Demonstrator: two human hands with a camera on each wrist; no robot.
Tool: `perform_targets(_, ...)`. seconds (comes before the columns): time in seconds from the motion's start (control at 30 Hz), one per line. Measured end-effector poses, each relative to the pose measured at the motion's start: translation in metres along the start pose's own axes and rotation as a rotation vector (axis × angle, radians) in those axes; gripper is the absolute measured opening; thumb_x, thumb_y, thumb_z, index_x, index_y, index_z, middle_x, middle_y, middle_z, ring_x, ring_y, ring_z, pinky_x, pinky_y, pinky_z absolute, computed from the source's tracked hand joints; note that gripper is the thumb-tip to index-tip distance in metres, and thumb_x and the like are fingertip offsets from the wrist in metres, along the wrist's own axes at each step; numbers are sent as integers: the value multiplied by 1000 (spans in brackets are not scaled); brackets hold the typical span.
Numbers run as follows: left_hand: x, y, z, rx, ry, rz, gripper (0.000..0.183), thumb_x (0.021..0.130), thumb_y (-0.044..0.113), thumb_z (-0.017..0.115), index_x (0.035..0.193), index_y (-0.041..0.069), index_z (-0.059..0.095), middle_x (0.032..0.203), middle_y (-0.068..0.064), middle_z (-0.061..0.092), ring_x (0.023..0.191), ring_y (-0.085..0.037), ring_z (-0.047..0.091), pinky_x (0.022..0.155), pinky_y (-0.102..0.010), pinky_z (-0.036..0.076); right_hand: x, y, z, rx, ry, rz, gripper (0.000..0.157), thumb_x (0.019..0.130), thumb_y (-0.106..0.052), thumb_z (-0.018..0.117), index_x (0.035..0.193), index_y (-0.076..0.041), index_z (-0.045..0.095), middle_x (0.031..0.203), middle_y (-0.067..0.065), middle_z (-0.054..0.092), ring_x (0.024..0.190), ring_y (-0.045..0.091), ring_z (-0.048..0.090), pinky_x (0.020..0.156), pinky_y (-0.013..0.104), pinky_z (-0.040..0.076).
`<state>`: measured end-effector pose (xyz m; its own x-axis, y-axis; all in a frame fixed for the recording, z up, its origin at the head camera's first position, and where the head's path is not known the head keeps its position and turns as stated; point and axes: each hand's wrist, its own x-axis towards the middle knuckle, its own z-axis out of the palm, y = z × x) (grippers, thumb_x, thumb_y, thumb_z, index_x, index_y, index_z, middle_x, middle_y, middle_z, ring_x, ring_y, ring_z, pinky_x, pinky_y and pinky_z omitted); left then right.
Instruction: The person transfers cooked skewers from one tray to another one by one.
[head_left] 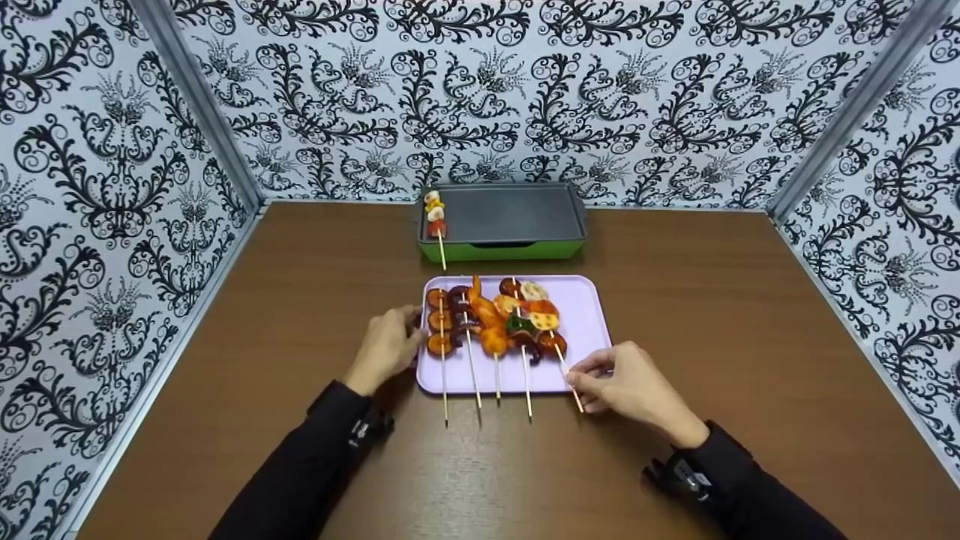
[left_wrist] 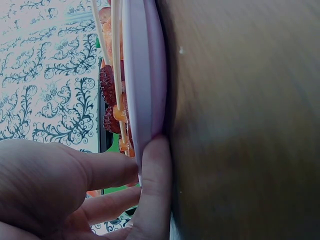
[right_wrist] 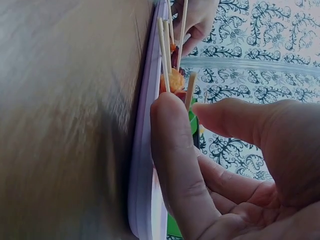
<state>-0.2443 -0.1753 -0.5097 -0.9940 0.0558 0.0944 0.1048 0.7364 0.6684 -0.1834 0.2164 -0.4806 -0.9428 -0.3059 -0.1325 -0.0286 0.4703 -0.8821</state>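
A pale purple tray (head_left: 589, 315) lies on the table, bearing several food skewers side by side with their sticks over its near edge. My left hand (head_left: 386, 346) holds the tray's left rim between thumb and fingers, seen closely at the tray edge (left_wrist: 145, 75) in the left wrist view. At the tray's near right corner, my right hand (head_left: 626, 382) pinches the stick of the rightmost skewer (head_left: 553, 343) between thumb and index finger. That stick (right_wrist: 190, 90) shows between the fingertips in the right wrist view. The skewer's food still lies on the tray.
Behind the tray stands a green grill (head_left: 525, 251) with a dark flat plate. One skewer (head_left: 436, 217) with white, yellow and red pieces lies at the plate's left end, its stick overhanging the front. Patterned walls (head_left: 480, 97) bound the wooden table (head_left: 300, 255) at back and sides.
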Motion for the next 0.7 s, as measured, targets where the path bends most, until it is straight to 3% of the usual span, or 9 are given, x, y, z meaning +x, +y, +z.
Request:
perform_targets(0.2,0,0,0,-5,-14,-15,44,110,12,75,152,-2,73,114,-20,83,102,-36,79,90,-48,69,1,-1,-3,-67,68,-9,20,106,-18,87,115,1,87,92,9,86,73,16,82,65,29,71)
perform_targets(0.23,-4,11,-5,6,-26,-48,45,110,8,74,153,-4,72,117,-23,83,104,-39,79,92,-52,69,1,-1,-3,-86,83,-15,20,106,-18,87,115,0,87,90,8,86,72,16,82,64,28,70)
perform_targets(0.47,-4,12,-4,10,-31,-65,46,111,9,74,155,-3,71,119,-23,84,108,-40,79,99,-52,69,7,1,-11,-224,212,-172,22,102,-19,92,119,-6,88,109,9,89,92,19,85,78,19,63)
perform_targets(0.57,-4,12,-4,2,-42,-82,47,112,9,74,157,-2,69,120,-23,84,107,-39,80,91,-47,72,9,0,-14,-225,228,-201,28,102,-20,93,125,-4,86,119,13,89,101,24,86,88,25,69)
perform_targets(0.7,-4,13,-5,-19,-56,-101,48,112,8,73,159,-1,68,124,-25,82,106,-39,81,80,-41,74,12,-1,-17,-222,255,-217,35,102,-20,93,131,-4,84,127,17,87,111,32,86,99,44,73)
